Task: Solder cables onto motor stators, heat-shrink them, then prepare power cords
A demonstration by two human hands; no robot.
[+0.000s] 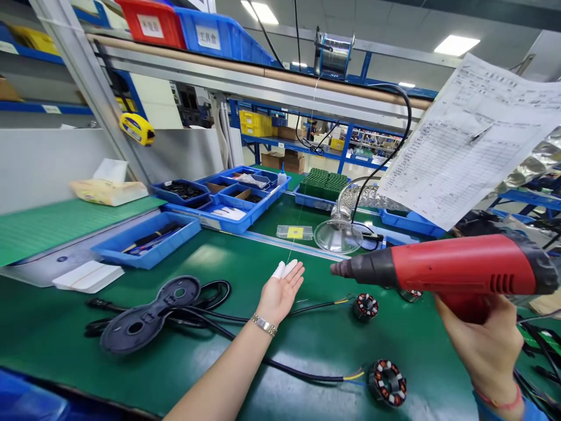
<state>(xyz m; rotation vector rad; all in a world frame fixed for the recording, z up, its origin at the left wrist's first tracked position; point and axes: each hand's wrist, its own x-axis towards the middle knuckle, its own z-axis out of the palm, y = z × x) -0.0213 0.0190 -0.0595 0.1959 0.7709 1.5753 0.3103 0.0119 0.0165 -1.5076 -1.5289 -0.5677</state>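
My right hand (486, 339) is wrapped round the handle of a red heat gun (460, 266), whose dark nozzle points left. My left hand (283, 289) is palm up over the green bench, its fingers stretched out and white covers on two fingertips. A thin solder wire (290, 250) hangs down to just behind those fingertips; whether it touches them I cannot tell. Below the hands lie two wire-wound motor stators (366, 307), (387, 383) joined to black cables (302, 374). Left of my left hand sits a dark grey figure-eight housing (151, 318) with coiled cable.
A blue tray of tools (146, 240) and a divided blue bin (228, 202) stand at the back left. A clear funnel-shaped hood (338, 237) on a foil duct is behind the hands. Paper sheets (473, 146) hang at right. A solder spool (333, 55) sits on the overhead rail.
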